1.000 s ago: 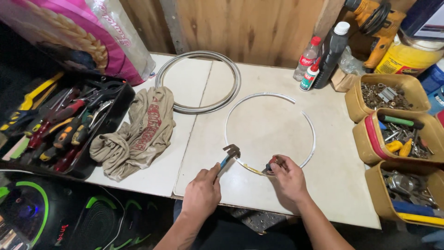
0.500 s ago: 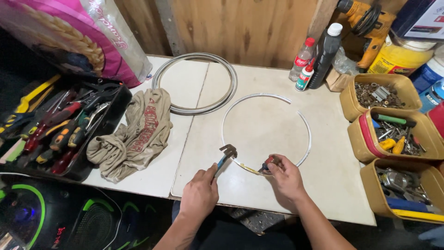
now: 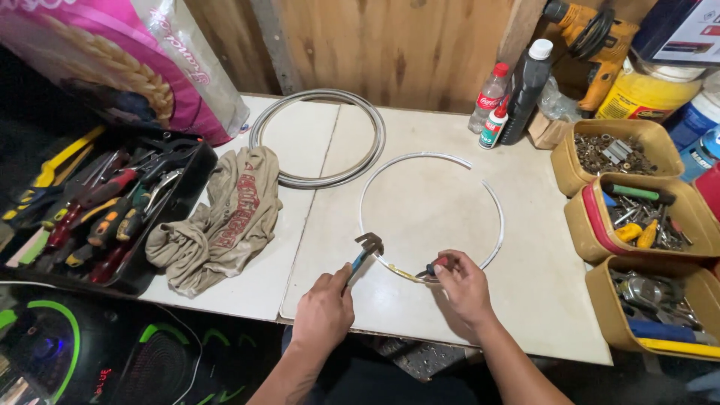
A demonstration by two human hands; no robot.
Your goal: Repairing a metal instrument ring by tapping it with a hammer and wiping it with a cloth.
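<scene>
left grip: our left hand is closed around the blue handle of a small metal hammer, whose head points up and away from us, just left of the ring's near edge.
right grip: our right hand is closed on a small red-and-black-handled tool, its tip lying on the near arc of the ring.
ring: we see the thin white hoop lying flat on the white tabletop, just ahead of both hands, with a yellowish stretch between them.
beyond the ring: a coiled grey cable loop lies further out, to the left.
left of the left grip: a crumpled beige cloth, then a black tray of hand tools.
right of the right grip: three tan bins of screws and tools.
far right: dark bottles stand by the wooden wall.
</scene>
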